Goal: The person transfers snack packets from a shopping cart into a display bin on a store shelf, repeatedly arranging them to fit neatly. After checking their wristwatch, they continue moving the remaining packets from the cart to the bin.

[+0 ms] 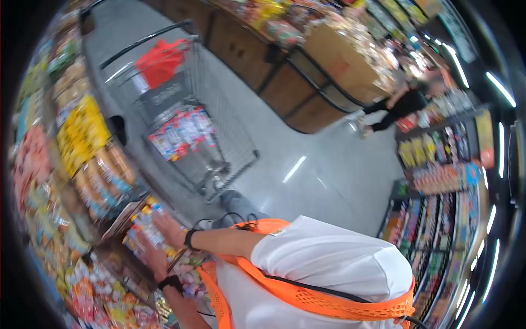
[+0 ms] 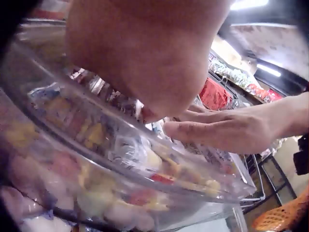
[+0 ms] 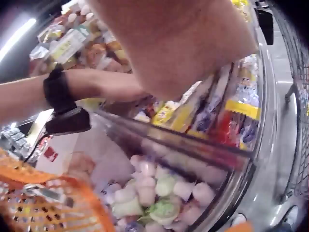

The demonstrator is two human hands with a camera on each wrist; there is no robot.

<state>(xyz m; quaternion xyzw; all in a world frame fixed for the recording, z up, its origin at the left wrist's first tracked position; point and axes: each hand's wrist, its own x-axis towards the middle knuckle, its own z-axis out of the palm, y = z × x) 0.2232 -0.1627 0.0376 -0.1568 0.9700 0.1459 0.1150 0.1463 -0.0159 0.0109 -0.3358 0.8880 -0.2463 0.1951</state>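
- Two hands at the snack bin (image 3: 261,92), side by side over the pkts (image 3: 244,108).
- R hand (image 1: 171,227): loose, fingers fairly straight, on or just above the pkts; nothing clasped that shows.
- L hand (image 1: 153,257): just beside R hand, also flattish & slack, no pkt visibly gripped; fingertips blurred, so exact contact can't tell.
- Pkts: long, clear w/ yellow ends, some red; lie in the bin's compartment behind the clear divider (image 3: 178,137), running up to the bin's cart-side edge.
- Small cups (image 3: 145,191), pink/white/green: next compartment, other side of divider, nr the bin's cart-side corner.
- Black strap (image 1: 169,282) on L wrist, dark band (image 1: 189,239) on R wrist; orange vest (image 1: 350,310) over white shirt (image 1: 329,247).
- Cart (image 1: 255,154) on floor beside bin: red cloth or bag (image 1: 161,60) nr handle end, colourful packs (image 1: 183,131) inside.
- Yellow bags (image 1: 82,131) in next display along.
- Person (image 1: 408,101) in dark clothes, across aisle, nr corner of big brown stand (image 1: 339,60).
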